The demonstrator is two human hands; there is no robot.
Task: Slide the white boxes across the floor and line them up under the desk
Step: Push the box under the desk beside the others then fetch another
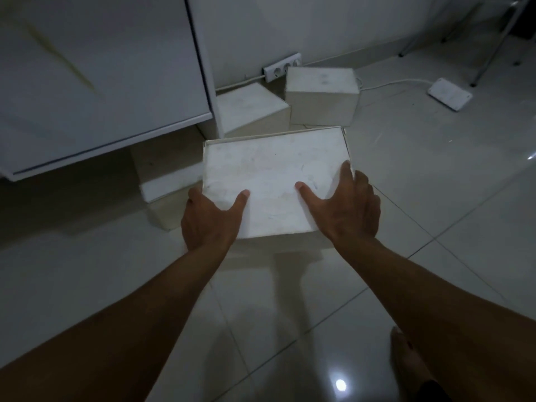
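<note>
A large white box (275, 175) sits in the middle of the tiled floor, and both my hands grip its near corners. My left hand (210, 220) clasps the left near corner, thumb on the lid. My right hand (345, 206) clasps the right side, thumb on the lid, fingers down the edge. Behind it stand two more white boxes: one (252, 107) against the desk's side panel, another (322, 95) to its right. A fourth white box (165, 172) sits half under the white desk (101, 82) at left.
A white power strip (281, 66) with a cable lies against the back wall. A flat white device (449, 94) rests on the floor at right, near metal chair legs (493, 44). My bare foot (409, 364) shows at bottom right. Open tile lies in the foreground.
</note>
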